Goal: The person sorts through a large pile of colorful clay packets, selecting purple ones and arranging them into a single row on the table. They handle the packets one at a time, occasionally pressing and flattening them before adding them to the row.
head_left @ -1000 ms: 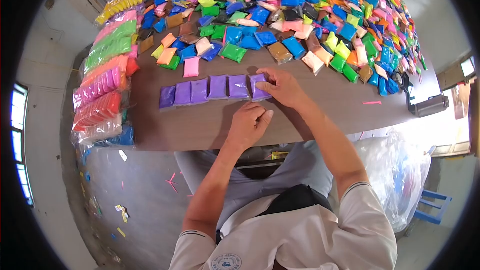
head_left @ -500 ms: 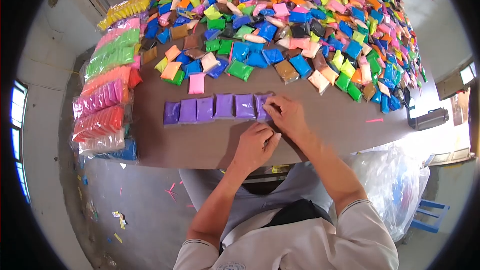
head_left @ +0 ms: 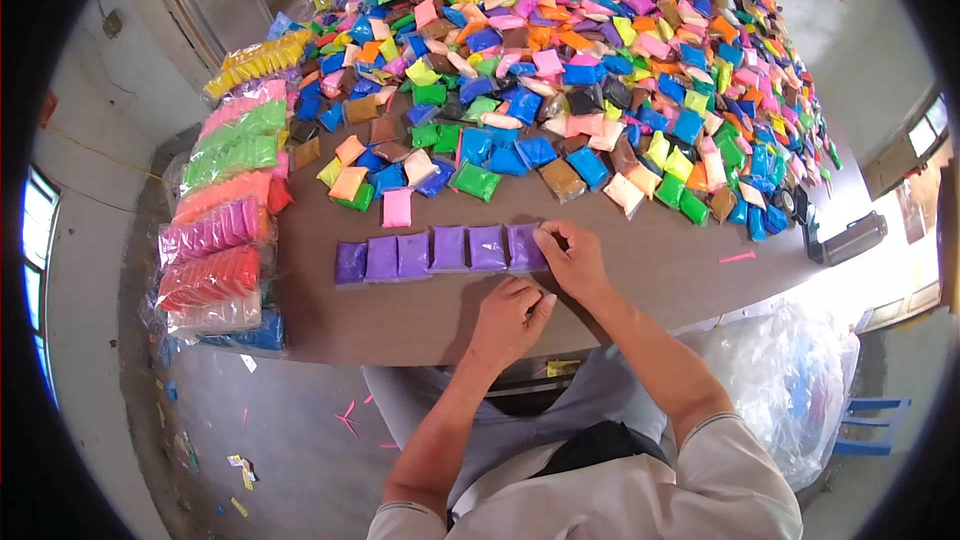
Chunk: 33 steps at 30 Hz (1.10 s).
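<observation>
Six flat purple packets, several of them glossy, lie side by side in a row on the brown table (head_left: 640,285). The thumb and fingertips of my right hand (head_left: 575,260) are closed at the right edge of the rightmost purple packet (head_left: 524,247). Left of it come another purple packet (head_left: 487,248) and, at the row's far end, a darker purple packet (head_left: 351,262). My left hand (head_left: 508,322) rests below the row near the table's front edge, its fingers loosely curled, with nothing visible in them.
A large heap of mixed coloured packets (head_left: 580,70) covers the table's far side. Stacked rows of packets, among them red ones (head_left: 212,278), line the left edge. A pink packet (head_left: 397,207) lies just above the purple row. Clear plastic bags (head_left: 785,370) stand at the right.
The view has tilted up, so the table sits lower in it. My right fingers have drawn slightly right, showing more of the rightmost purple packet. My left hand keeps its place.
</observation>
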Available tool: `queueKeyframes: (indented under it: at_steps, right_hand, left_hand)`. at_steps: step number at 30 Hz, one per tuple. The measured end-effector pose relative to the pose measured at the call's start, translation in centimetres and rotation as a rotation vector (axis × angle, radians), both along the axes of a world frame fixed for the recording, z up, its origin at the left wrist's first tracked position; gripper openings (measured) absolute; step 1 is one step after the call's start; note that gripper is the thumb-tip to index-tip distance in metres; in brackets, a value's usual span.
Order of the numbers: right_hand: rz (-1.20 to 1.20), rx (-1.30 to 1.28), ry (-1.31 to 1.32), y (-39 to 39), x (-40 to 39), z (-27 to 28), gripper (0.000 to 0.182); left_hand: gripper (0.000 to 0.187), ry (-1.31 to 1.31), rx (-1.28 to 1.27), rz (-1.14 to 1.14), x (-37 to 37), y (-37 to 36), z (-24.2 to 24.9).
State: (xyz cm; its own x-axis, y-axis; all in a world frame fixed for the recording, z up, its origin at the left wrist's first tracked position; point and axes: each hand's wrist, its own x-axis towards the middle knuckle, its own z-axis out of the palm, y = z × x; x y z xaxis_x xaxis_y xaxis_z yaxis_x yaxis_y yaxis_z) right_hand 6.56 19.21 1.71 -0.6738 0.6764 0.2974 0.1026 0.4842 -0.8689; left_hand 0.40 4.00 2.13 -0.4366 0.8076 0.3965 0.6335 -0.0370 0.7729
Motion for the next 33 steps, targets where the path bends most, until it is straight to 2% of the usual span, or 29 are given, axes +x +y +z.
queueKeyframes:
  at_steps: [5,8,11,14,17,20,23,25,27,30,33]
  right_hand:
    - [-0.074,0.232,0.01,-0.4,-0.1,1.2,0.011]
    - [-0.023,0.515,0.083,0.6,-2.6,3.2,0.011]
    - [0.089,0.636,0.069,2.9,-7.1,5.5,0.014]
    - [0.14,0.573,0.103,5.3,-13.3,5.1,0.023]
    - [0.323,0.304,-0.139,7.4,-18.7,6.0,0.033]
    - [0.346,0.236,-0.295,9.0,-23.4,6.0,0.046]
    - [0.245,0.316,-0.278,9.3,-26.2,5.0,0.054]
    - [0.238,0.271,-0.363,9.6,-27.4,5.0,0.059]
    - [0.197,0.276,-0.358,9.6,-28.1,4.5,0.06]
    - [0.224,0.297,-0.377,9.0,-29.7,3.6,0.07]
    - [0.122,0.328,-0.437,6.8,-31.1,4.0,0.069]
  left_hand:
    - [0.016,0.079,-0.006,-0.015,0.0,0.2,-0.3]
    - [0.016,0.136,0.018,-0.054,-0.2,0.3,-0.2]
    - [0.017,0.244,0.011,-0.132,-0.5,0.6,0.0]
    - [0.021,0.32,0.01,-0.189,-0.8,1.4,0.0]
    - [0.026,0.357,-0.043,-0.27,-1.7,2.5,-0.1]
    - [0.031,0.384,-0.093,-0.314,-2.1,3.0,-0.2]
    - [0.034,0.423,-0.058,-0.349,-2.1,3.0,-1.5]
    - [0.033,0.469,-0.053,-0.359,-2.2,2.8,-0.7]
    - [0.032,0.405,-0.096,-0.381,-2.3,2.7,-0.6]
    - [0.031,0.304,-0.15,-0.435,-2.9,2.8,-0.1]
    - [0.03,0.214,-0.168,-0.473,-3.2,2.7,0.2]
